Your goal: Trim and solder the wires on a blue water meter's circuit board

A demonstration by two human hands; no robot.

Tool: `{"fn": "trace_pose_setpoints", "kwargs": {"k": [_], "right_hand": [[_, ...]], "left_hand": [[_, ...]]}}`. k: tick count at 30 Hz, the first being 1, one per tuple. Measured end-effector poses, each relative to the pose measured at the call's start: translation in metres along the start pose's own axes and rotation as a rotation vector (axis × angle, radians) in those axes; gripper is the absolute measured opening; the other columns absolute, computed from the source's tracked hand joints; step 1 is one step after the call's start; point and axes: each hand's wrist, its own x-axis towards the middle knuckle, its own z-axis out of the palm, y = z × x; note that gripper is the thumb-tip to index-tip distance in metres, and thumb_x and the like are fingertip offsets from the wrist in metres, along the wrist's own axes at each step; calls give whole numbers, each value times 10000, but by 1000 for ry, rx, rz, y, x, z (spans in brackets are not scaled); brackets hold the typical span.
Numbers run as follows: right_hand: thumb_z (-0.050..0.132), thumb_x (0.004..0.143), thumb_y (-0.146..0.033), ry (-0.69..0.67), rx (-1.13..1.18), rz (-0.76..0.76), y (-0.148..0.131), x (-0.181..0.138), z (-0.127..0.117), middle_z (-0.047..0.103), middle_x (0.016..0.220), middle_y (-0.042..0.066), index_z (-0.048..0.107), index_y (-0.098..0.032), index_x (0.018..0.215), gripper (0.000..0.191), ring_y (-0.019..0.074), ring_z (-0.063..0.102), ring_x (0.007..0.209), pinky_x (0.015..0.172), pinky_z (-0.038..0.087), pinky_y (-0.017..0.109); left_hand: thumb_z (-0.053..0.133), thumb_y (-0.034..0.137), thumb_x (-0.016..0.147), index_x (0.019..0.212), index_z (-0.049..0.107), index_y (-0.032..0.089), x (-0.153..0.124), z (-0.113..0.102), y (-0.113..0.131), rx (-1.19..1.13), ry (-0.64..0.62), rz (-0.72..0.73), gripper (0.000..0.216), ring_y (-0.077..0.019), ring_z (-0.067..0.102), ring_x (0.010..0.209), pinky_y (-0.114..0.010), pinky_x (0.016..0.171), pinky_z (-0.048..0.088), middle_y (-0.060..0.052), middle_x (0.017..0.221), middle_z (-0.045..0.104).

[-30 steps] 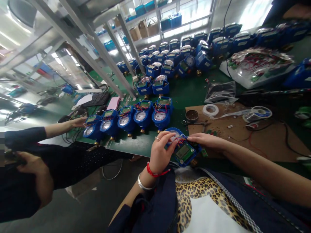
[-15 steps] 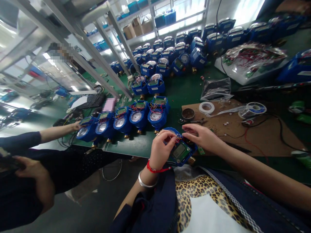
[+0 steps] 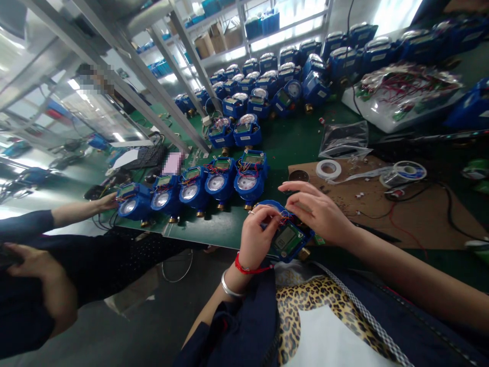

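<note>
A blue water meter (image 3: 298, 248) with a green display board (image 3: 287, 239) and a brass fitting (image 3: 304, 253) lies at the table's front edge, directly before me. My left hand (image 3: 257, 232), with a red cord and a silver bangle at the wrist, is closed in a pinch on thin coloured wires (image 3: 284, 218) above the display. From the right, my right hand (image 3: 321, 211) meets the same wires with thumb and forefinger closed; its other fingers are stretched out. Both hands partly cover the meter's round dial.
A row of blue meters (image 3: 217, 182) stands left, where a co-worker's hand (image 3: 109, 201) touches the end one. Many more meters (image 3: 260, 102) fill the back. On brown cardboard (image 3: 431, 224) lie a tape roll (image 3: 328, 169) and a solder spool (image 3: 404, 173). A bag of wired boards (image 3: 405, 97) sits behind.
My right hand's outer fingers have lifted and spread, while its thumb and forefinger have come together. My left hand stays at the wires. The co-worker's hands have shifted left.
</note>
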Motion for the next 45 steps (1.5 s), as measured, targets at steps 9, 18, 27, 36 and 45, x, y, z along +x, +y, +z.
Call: {"fn": "trace_pose_setpoints", "kwargs": {"k": [9, 18, 27, 36, 45], "right_hand": [[445, 910, -472, -285, -647, 606, 75, -28, -26, 655, 906, 130, 674, -167, 837, 388, 258, 599, 900, 819, 441, 369], [446, 838, -411, -305, -668, 837, 107, -33, 7, 671, 914, 215, 690, -116, 785, 387, 325, 625, 933, 777, 441, 381], [403, 897, -472, -43, -415, 809, 85, -42, -57, 667, 968, 167, 606, -204, 800, 350, 331, 617, 941, 817, 437, 418], [413, 884, -470, 132, 458, 531, 37, -47, -51, 582, 1279, 68, 496, -264, 908, 223, 285, 531, 1227, 982, 449, 470], [556, 797, -239, -175, -176, 201, -4, -32, -31, 623, 1044, 91, 469, -222, 859, 108, 235, 592, 969, 869, 474, 373]], "left_hand": [[587, 208, 878, 802, 641, 177, 1, 2, 2, -23, 53, 15, 99, -156, 589, 846, -281, 771, 466, -34, 865, 645], [620, 212, 860, 836, 682, 175, -1, 4, 0, -94, 81, -9, 77, -117, 559, 744, -242, 686, 464, -38, 914, 645], [605, 220, 871, 823, 673, 179, 0, 5, -1, -113, 90, -16, 93, -150, 589, 837, -280, 762, 470, -48, 922, 655], [588, 241, 883, 782, 642, 174, 4, 8, 2, -80, 89, -13, 132, -160, 602, 852, -288, 779, 469, -41, 873, 653], [587, 287, 892, 794, 639, 179, 1, 9, 3, -78, 100, -25, 155, -158, 592, 850, -280, 759, 461, -38, 874, 650]]}}
